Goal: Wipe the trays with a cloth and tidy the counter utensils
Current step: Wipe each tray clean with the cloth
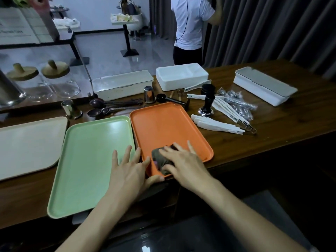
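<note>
An orange tray (163,124) lies on the wooden counter with a green tray (91,151) to its left and a beige tray (27,144) further left. My right hand (183,162) presses a dark folded cloth (161,159) onto the orange tray's near corner, fingers spread over it. My left hand (131,168) lies flat with fingers spread across the seam between the green and orange trays, its thumb against the orange tray's near edge.
Behind the trays lie dark spoons (101,108), two metal cups (150,94), a tamper (207,104), white wrapped utensils (218,124) and three white boxes (123,85). Glass jars (54,82) stand at the left. A person (190,28) stands beyond the counter.
</note>
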`<action>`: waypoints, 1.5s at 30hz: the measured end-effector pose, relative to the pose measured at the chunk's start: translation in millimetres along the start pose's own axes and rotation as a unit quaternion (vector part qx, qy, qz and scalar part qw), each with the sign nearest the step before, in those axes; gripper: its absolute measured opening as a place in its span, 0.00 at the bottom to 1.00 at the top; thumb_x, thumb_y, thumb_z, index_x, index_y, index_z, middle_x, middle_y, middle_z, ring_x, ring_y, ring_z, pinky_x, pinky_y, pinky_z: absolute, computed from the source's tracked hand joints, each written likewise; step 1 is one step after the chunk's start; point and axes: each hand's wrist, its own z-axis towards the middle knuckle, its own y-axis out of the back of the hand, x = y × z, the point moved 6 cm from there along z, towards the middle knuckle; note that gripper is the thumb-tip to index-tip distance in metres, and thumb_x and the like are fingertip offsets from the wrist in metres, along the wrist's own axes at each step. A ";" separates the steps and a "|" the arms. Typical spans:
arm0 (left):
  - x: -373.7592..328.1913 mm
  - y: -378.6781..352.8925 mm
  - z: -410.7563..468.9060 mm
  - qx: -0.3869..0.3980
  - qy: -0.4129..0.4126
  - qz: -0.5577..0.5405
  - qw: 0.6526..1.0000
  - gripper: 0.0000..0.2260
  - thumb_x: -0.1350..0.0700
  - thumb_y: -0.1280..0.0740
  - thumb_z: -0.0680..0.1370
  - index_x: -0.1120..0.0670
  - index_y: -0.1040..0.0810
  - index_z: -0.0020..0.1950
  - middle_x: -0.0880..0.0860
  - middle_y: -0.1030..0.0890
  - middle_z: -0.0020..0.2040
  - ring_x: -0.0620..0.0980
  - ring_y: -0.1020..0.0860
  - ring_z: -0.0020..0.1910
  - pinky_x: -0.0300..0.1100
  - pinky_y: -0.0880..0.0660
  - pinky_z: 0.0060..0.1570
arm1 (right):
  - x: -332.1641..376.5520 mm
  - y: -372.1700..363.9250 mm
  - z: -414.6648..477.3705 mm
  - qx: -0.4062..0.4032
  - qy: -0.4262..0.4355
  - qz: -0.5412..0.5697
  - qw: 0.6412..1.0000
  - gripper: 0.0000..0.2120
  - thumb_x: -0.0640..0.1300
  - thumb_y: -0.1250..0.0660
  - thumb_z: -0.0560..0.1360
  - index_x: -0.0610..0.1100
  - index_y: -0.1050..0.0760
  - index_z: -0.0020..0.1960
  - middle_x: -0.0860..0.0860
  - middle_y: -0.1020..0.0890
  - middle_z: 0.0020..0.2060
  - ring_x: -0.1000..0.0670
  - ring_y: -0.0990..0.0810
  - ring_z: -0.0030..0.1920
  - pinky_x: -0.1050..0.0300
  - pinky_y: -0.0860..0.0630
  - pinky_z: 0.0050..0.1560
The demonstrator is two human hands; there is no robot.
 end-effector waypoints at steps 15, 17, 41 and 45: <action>5.2 4.7 -2.7 0.060 0.019 -0.018 0.998 0.54 0.17 0.67 0.59 0.37 0.43 0.81 0.46 0.52 0.84 0.55 0.56 0.83 0.67 0.58 0.77 | -112.8 37.3 -10.1 0.008 -0.049 -0.023 0.999 0.25 0.55 0.38 0.81 0.61 0.39 0.77 0.62 0.34 0.75 0.51 0.50 0.80 0.36 0.63 0.77; 3.3 8.6 -4.5 0.056 0.018 -0.030 0.998 0.54 0.17 0.66 0.59 0.37 0.41 0.81 0.47 0.51 0.84 0.55 0.56 0.83 0.66 0.58 0.77 | -110.8 34.8 -11.0 0.006 -0.046 -0.017 0.999 0.25 0.53 0.38 0.82 0.60 0.39 0.77 0.61 0.35 0.75 0.50 0.50 0.80 0.36 0.63 0.77; 0.5 -1.0 24.1 0.108 0.016 -0.046 0.993 0.59 0.17 0.67 0.53 0.40 0.58 0.83 0.56 0.63 0.83 0.59 0.67 0.81 0.68 0.63 0.76 | -76.1 25.7 104.2 -0.044 -0.005 -0.137 0.990 0.18 0.38 0.39 0.78 0.42 0.34 0.67 0.46 0.27 0.62 0.45 0.28 0.62 0.52 0.31 0.59; 0.2 -0.6 22.8 0.109 0.020 -0.045 0.993 0.57 0.18 0.64 0.56 0.40 0.58 0.83 0.56 0.64 0.83 0.58 0.67 0.81 0.67 0.64 0.76 | -77.5 24.0 149.6 -0.035 -0.036 -0.133 0.990 0.19 0.37 0.38 0.77 0.40 0.34 0.68 0.43 0.27 0.63 0.43 0.27 0.63 0.51 0.30 0.60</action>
